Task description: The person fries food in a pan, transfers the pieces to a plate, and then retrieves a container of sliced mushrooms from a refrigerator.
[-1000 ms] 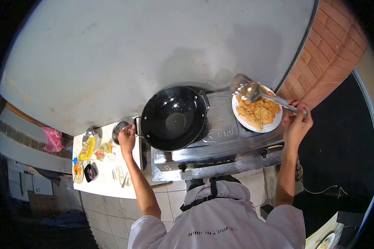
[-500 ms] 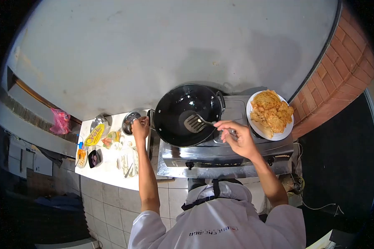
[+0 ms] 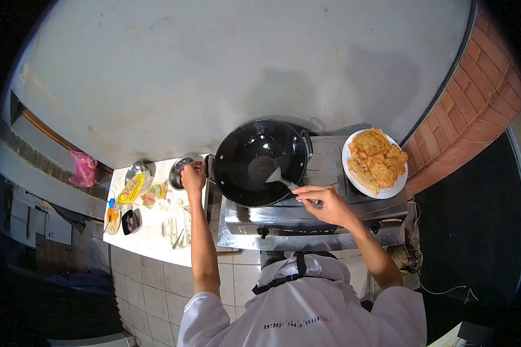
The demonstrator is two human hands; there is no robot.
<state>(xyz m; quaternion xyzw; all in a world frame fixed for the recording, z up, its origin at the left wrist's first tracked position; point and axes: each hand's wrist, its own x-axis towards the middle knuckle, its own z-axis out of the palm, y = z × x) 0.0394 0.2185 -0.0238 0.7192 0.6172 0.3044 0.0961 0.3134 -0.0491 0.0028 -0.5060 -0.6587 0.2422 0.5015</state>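
A black wok [image 3: 260,144] with two handles stands on the steel stove [image 3: 324,165], dark and shiny inside. My right hand [image 3: 325,203] grips the handle of a slotted spatula [image 3: 278,176], whose blade is tilted inside the right part of the wok. My left hand [image 3: 194,175] is closed at the right side of a metal bowl [image 3: 178,173], just left of the wok's left handle; what its fingers hold is too small to name. A white plate [image 3: 353,180] heaped with golden fried food [image 3: 381,159] lies on the stove's right side.
On the white table [image 3: 150,246] at the left are another metal bowl [image 3: 136,169], a yellow packet [image 3: 131,189], a black bowl [image 3: 131,221], a clear container [image 3: 176,227] and shredded orange food [image 3: 112,220]. A pink bag [image 3: 84,169] hangs farther left; a brick pillar [image 3: 466,110] rises at the right.
My right hand has moved slightly left and down, and the spatula blade has turned from flat to tilted. My left hand has shifted slightly left over the bowl's edge.
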